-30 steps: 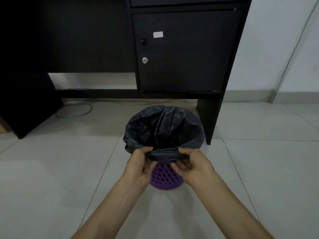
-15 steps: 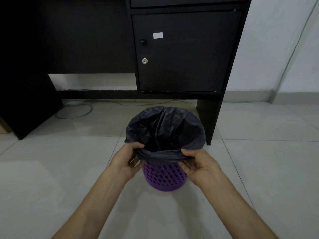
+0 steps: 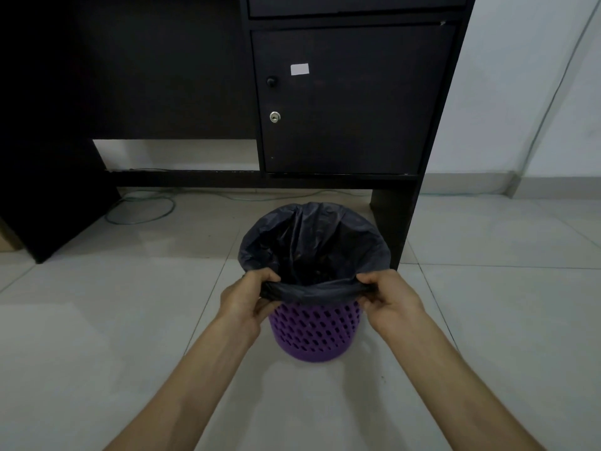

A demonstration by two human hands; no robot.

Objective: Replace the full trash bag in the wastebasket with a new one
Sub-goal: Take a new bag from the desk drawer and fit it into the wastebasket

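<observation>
Pale floor tiles (image 3: 97, 320) run up to a dark desk (image 3: 341, 102) at the far side. Near its right leg stands a purple perforated wastebasket (image 3: 313, 333), lined with a black trash bag (image 3: 312, 236). The left hand (image 3: 245, 301) and right hand (image 3: 388, 299) each pinch the bag's near rim, folded over the basket's edge.
</observation>
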